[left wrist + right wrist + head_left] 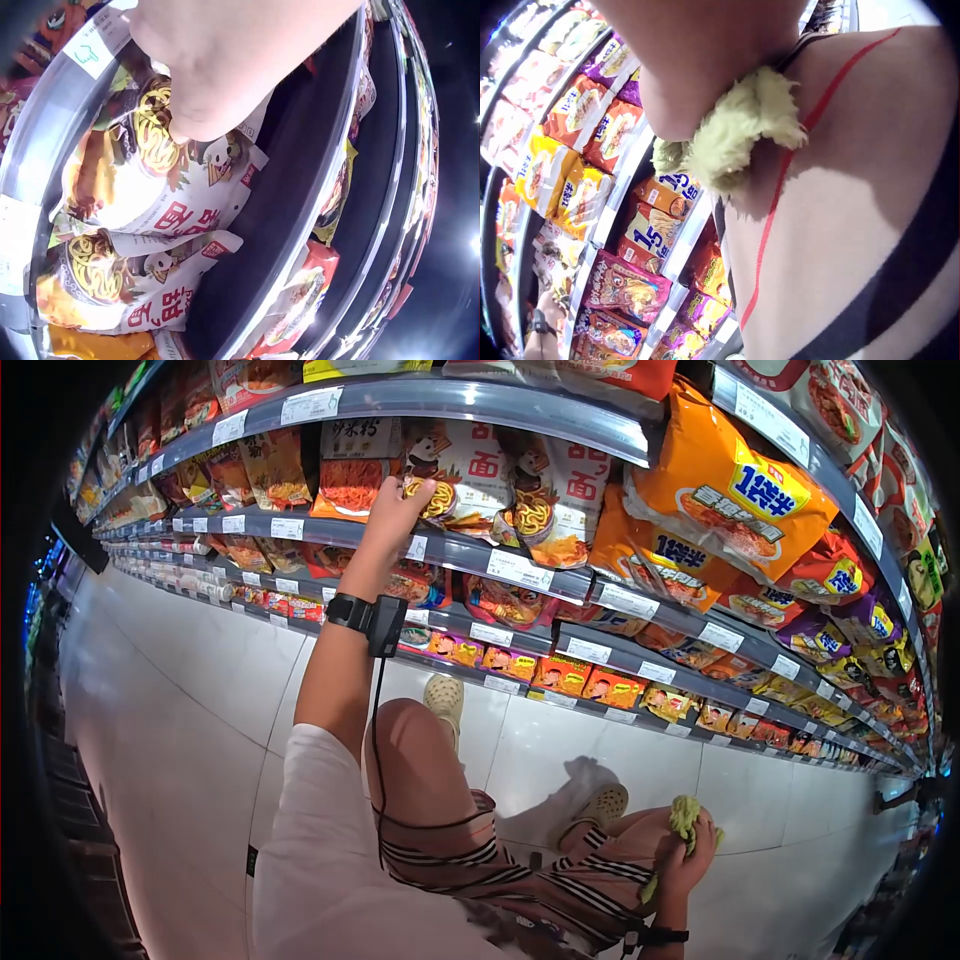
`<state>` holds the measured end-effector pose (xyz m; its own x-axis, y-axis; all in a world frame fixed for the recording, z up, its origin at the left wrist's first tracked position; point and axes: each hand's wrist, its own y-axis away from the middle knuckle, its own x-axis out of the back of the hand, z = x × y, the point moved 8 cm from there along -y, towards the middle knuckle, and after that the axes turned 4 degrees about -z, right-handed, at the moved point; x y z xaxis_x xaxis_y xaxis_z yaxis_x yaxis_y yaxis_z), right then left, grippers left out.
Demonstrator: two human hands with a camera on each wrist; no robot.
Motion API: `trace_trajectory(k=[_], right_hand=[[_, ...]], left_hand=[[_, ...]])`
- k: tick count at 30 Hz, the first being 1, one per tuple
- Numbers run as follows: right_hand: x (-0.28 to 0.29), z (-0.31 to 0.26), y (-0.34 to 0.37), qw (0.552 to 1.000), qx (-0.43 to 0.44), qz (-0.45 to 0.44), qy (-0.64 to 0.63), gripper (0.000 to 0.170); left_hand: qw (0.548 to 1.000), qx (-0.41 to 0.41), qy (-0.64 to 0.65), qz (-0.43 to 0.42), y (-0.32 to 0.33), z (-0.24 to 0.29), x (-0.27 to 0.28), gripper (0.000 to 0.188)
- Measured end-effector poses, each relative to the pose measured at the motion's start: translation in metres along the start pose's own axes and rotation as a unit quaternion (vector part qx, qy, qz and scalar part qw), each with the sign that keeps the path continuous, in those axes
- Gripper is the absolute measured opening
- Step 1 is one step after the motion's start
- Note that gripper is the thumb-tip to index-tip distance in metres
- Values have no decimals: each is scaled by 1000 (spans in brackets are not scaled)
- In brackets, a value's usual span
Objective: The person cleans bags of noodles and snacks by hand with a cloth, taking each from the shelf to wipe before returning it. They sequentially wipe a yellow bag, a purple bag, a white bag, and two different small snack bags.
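My left hand reaches to a white noodle packet with a panda and a bowl of noodles printed on it. In the left wrist view the left hand overlaps this packet, a fingertip right at the bowl picture. A matching packet stands beside it, and a red-fronted packet is on the other side. Down at the right knee, my right hand holds a fuzzy light-green cloth-like thing. In the right wrist view, the green thing bulges out below the hand.
Shelf edges with price labels curve across the front. Large orange noodle bags lean out at right. Small boxed packets line the lowest shelf. Pale floor tiles lie below, with a clog-clad foot near the shelf.
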<state>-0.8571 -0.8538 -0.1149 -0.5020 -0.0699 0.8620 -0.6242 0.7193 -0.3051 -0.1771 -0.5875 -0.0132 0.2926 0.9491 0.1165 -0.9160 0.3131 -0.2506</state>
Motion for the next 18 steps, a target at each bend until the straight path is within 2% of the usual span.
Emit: trace_trajectory(k=[4,6,7,9,12,13,18], right_hand=[[4,-1,1,1000,-10,4,-26,39],[6,-2,2,999,-4,7,-38,40],[7,-3,2,999,-7,5,-40,40],[8,-3,3,999,-15,6,-46,41],[10,3,8,999,-4,14,-46,41],[10,4,9,999,-7,16,-48,41],[16,17,17,996,-19,62,-58,36]], left_hand=[[998,-33,-43,-25,0,18,-3,55],[990,10,-140,-16,-3,23,1,57],[990,11,-143,-19,-4,23,-1,57],[999,34,4,15,-4,20,0,55],[999,-13,47,11,7,54,-2,50],[998,-11,63,-17,9,58,-3,43],[992,-41,108,-55,20,45,16,32]])
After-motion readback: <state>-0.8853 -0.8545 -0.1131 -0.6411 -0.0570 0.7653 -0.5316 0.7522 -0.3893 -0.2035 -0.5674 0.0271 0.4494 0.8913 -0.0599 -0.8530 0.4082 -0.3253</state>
